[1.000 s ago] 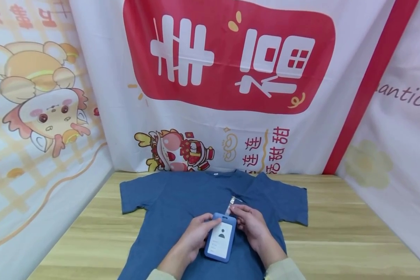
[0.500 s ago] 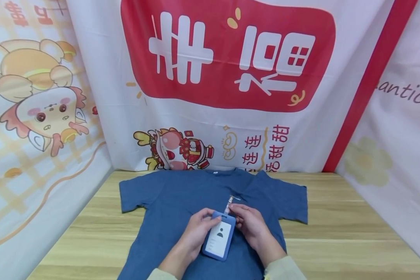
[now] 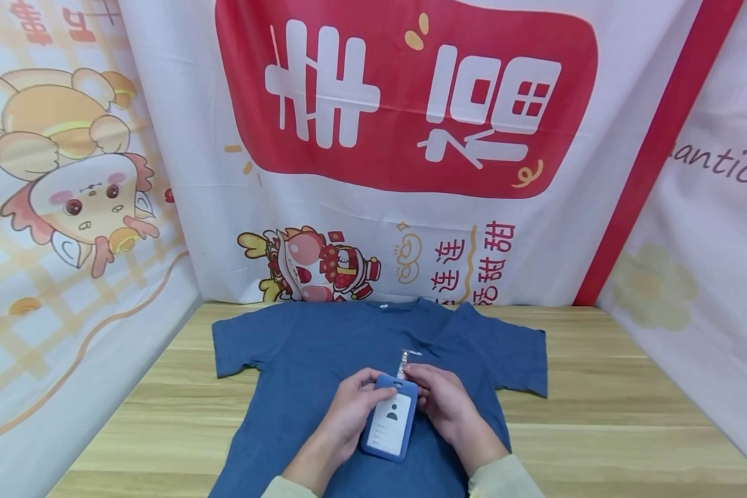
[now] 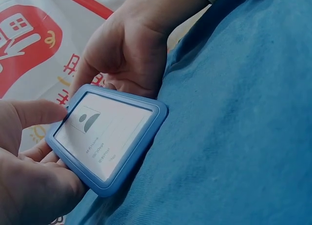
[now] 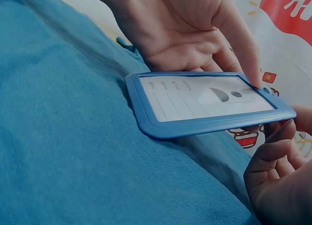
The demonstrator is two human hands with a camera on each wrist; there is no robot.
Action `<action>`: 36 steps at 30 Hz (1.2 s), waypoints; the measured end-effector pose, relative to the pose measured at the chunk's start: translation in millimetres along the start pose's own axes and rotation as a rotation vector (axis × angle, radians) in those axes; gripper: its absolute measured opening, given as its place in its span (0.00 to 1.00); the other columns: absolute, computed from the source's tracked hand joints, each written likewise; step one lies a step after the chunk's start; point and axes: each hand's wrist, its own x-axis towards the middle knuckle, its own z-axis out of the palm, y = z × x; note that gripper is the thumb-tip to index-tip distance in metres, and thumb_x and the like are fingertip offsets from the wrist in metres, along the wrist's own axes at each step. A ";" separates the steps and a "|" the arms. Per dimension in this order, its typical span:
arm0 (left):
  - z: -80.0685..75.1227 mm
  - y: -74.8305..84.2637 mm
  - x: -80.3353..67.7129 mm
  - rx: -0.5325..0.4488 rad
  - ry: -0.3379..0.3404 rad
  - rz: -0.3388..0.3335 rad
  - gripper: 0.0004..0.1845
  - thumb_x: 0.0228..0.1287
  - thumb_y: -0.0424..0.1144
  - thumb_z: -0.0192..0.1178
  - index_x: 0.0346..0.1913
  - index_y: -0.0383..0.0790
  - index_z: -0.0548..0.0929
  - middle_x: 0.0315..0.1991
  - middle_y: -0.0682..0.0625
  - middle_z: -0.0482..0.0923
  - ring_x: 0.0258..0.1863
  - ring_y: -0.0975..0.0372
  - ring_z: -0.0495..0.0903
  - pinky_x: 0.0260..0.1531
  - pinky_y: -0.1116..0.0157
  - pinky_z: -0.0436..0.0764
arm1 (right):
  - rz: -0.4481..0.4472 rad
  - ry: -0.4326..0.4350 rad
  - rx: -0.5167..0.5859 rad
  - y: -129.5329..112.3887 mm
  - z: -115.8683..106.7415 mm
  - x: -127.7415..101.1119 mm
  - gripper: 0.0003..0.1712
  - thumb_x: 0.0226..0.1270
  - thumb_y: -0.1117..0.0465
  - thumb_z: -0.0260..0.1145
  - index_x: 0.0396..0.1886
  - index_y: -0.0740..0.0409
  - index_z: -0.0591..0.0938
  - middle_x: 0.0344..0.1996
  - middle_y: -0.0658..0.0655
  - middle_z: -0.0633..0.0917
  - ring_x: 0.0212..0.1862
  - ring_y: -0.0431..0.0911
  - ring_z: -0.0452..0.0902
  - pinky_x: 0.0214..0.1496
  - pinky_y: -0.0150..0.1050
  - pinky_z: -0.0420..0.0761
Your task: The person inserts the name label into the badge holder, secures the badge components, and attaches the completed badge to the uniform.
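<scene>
A blue badge holder (image 3: 389, 437) with a white card and a dark person icon tilts over the blue T-shirt (image 3: 342, 339). My left hand (image 3: 348, 415) pinches its upper left edge, thumb on the front and fingers behind. At its top, my right hand (image 3: 445, 401) pinches the clear strap, whose metal clip (image 3: 404, 355) sticks up beyond the fingertips. In the left wrist view the badge holder (image 4: 105, 186) hides part of the right hand (image 4: 136, 54). The right wrist view shows curled right fingers (image 5: 278, 159) close by the holder's slot end, the strap mostly hidden there.
The T-shirt lies spread with both sleeves out on a wood-grain table (image 3: 604, 415). A white cloth with a red printed panel (image 3: 404, 124) hangs behind the table. Patterned cloths (image 3: 87, 290) line the sides.
The clip and strap have swung slightly left and stand more upright. The badge holder has shifted up and left a little. Both hands keep their grip.
</scene>
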 end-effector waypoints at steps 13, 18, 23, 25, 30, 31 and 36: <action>1.4 -1.4 1.5 0.056 0.030 0.011 0.17 0.67 0.44 0.77 0.54 0.40 0.89 0.42 0.51 0.91 0.38 0.64 0.87 0.40 0.67 0.86 | -0.084 0.022 -0.109 -3.5 4.8 -1.3 0.13 0.73 0.57 0.73 0.50 0.58 0.92 0.44 0.49 0.92 0.47 0.44 0.84 0.50 0.39 0.81; -0.3 -0.3 1.9 0.065 0.038 0.023 0.18 0.66 0.46 0.78 0.52 0.40 0.90 0.42 0.51 0.91 0.39 0.64 0.86 0.41 0.67 0.85 | -0.102 0.001 -0.122 -3.9 5.7 -2.6 0.11 0.72 0.56 0.74 0.47 0.57 0.93 0.43 0.48 0.92 0.49 0.45 0.84 0.52 0.40 0.81; -1.8 0.8 2.2 0.067 0.066 0.007 0.16 0.66 0.48 0.78 0.49 0.42 0.90 0.44 0.51 0.90 0.41 0.63 0.85 0.43 0.66 0.84 | -0.105 -0.029 -0.123 -4.5 5.7 -3.6 0.10 0.70 0.57 0.74 0.45 0.57 0.93 0.43 0.49 0.92 0.50 0.45 0.84 0.53 0.41 0.82; -2.9 1.1 2.5 0.059 0.070 0.002 0.16 0.66 0.48 0.78 0.48 0.42 0.90 0.44 0.51 0.90 0.41 0.62 0.85 0.43 0.66 0.83 | -0.110 -0.040 -0.130 -5.1 6.3 -4.2 0.10 0.70 0.57 0.74 0.45 0.58 0.93 0.45 0.50 0.92 0.51 0.45 0.83 0.53 0.40 0.82; -5.5 1.3 3.8 0.049 0.082 0.006 0.14 0.66 0.47 0.78 0.46 0.42 0.91 0.45 0.52 0.89 0.41 0.63 0.84 0.42 0.67 0.83 | -0.118 -0.083 -0.170 -6.2 7.6 -6.5 0.13 0.73 0.55 0.73 0.48 0.57 0.92 0.46 0.49 0.92 0.52 0.44 0.82 0.51 0.40 0.81; -5.8 1.1 4.1 0.051 0.085 0.004 0.13 0.66 0.46 0.78 0.46 0.43 0.91 0.45 0.52 0.89 0.41 0.63 0.84 0.42 0.68 0.83 | -0.115 -0.088 -0.182 -6.4 7.7 -7.1 0.13 0.72 0.54 0.74 0.48 0.57 0.92 0.45 0.49 0.92 0.51 0.45 0.82 0.50 0.39 0.80; -6.2 0.3 4.1 0.076 0.099 -0.010 0.10 0.67 0.43 0.77 0.45 0.43 0.92 0.44 0.51 0.90 0.41 0.62 0.84 0.42 0.67 0.82 | -0.102 -0.087 -0.238 -6.1 8.3 -7.7 0.17 0.67 0.50 0.80 0.48 0.55 0.93 0.44 0.47 0.91 0.48 0.45 0.80 0.47 0.39 0.78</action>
